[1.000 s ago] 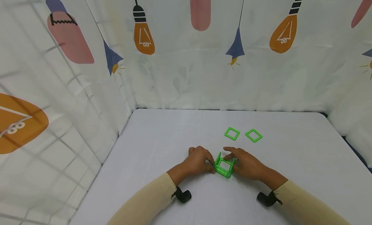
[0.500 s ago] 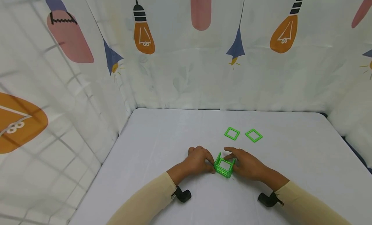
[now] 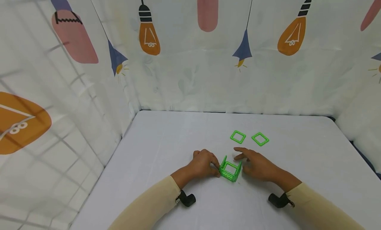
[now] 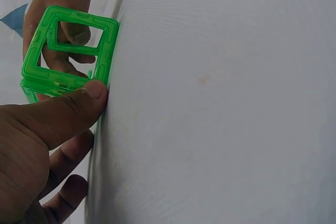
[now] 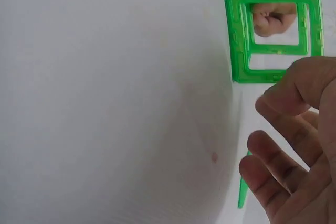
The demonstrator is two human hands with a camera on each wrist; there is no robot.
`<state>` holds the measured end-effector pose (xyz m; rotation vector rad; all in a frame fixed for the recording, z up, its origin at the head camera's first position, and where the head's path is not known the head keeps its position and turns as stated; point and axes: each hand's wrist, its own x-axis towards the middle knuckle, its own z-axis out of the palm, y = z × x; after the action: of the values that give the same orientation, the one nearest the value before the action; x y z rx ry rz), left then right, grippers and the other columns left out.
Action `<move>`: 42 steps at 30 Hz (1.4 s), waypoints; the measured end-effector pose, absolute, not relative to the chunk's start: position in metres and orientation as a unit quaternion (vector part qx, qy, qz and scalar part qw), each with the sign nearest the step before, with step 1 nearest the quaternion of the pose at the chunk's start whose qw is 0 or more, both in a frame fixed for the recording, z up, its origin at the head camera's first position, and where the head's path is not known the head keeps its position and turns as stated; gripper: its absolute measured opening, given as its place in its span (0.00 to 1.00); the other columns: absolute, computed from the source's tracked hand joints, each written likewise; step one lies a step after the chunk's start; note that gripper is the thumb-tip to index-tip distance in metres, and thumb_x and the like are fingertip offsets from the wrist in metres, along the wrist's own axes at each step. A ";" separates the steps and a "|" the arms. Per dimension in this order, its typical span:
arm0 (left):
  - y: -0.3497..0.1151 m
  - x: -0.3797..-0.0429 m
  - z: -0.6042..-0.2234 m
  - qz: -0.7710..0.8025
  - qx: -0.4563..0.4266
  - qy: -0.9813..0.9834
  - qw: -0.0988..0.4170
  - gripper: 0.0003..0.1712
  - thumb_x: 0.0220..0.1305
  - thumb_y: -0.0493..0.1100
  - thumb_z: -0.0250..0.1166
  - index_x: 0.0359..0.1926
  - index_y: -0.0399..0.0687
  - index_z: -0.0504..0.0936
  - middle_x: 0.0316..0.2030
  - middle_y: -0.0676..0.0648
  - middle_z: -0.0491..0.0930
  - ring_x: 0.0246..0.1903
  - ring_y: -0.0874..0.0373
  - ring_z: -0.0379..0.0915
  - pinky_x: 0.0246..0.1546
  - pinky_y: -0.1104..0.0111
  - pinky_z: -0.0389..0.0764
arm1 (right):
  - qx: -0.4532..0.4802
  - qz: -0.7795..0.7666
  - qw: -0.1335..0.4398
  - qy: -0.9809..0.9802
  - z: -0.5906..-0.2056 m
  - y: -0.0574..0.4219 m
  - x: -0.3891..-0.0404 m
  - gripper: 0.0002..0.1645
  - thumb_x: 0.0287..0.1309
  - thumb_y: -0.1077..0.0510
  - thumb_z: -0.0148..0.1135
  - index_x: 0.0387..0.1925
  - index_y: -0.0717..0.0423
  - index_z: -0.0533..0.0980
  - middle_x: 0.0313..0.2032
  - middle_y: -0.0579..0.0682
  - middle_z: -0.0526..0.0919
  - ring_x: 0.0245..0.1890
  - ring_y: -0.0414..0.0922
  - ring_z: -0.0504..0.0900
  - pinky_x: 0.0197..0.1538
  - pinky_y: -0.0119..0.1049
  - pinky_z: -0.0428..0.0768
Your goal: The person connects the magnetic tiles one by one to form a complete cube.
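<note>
A small box of green magnetic tiles [image 3: 227, 175], made of square open frames, stands on the white table with walls raised around a square base. My left hand [image 3: 203, 164] pinches its left side; in the left wrist view the thumb [image 4: 94, 92] presses the lower edge of a frame. Just right of the box hovers my right hand [image 3: 259, 165], fingers relaxed and holding nothing. In the right wrist view its thumb overlaps the lower corner of the tile wall [image 5: 239, 35].
Two loose green square tiles [image 3: 235, 140] lie flat on the table [image 3: 172, 134] beyond the box. Patterned white curtains [image 3: 178, 74] hang behind and to the left. A black camera [image 3: 187, 199] sits on each wrist.
My right hand has drawn away from the box, slightly to the right and farther from me. The left hand and the box have stayed in place.
</note>
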<state>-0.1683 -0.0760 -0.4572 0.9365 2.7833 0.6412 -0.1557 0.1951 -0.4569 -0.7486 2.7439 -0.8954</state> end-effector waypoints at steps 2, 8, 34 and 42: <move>-0.076 -0.168 -0.458 0.215 0.311 0.923 0.066 0.09 0.48 0.50 0.84 0.32 0.66 0.93 0.38 0.70 0.84 0.51 0.64 0.71 0.51 0.53 0.61 | -0.240 -0.300 0.065 0.921 -0.456 0.197 -0.159 0.42 0.62 0.66 0.64 0.75 0.54 0.61 0.55 0.40 0.84 0.59 0.53 0.79 0.57 0.53 0.76; -0.076 -0.168 -0.461 0.220 0.308 0.923 0.065 0.10 0.48 0.50 0.84 0.33 0.66 0.93 0.38 0.70 0.84 0.52 0.65 0.71 0.53 0.53 0.61 | -0.192 -0.302 0.031 0.933 -0.454 0.203 -0.174 0.40 0.65 0.57 0.69 0.74 0.57 0.64 0.54 0.48 0.85 0.53 0.56 0.82 0.52 0.54 0.79; -0.078 -0.168 -0.461 0.227 0.314 0.920 0.056 0.10 0.48 0.50 0.84 0.32 0.68 0.92 0.38 0.72 0.83 0.52 0.66 0.70 0.51 0.54 0.61 | -0.123 -0.278 0.011 0.953 -0.454 0.209 -0.219 0.43 0.66 0.49 0.69 0.74 0.60 0.62 0.62 0.60 0.78 0.67 0.63 0.67 0.65 0.63 0.65; -0.078 -0.167 -0.462 0.235 0.316 0.918 0.052 0.11 0.46 0.48 0.85 0.31 0.67 0.93 0.37 0.72 0.84 0.51 0.67 0.71 0.49 0.55 0.60 | -0.115 -0.290 0.015 0.950 -0.454 0.208 -0.227 0.43 0.65 0.50 0.69 0.74 0.62 0.63 0.63 0.62 0.77 0.68 0.64 0.66 0.65 0.63 0.65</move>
<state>-0.1671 -0.0778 -0.4619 0.9609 2.7909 0.7158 -0.2266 0.2080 -0.4542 -0.3582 2.9563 -0.9016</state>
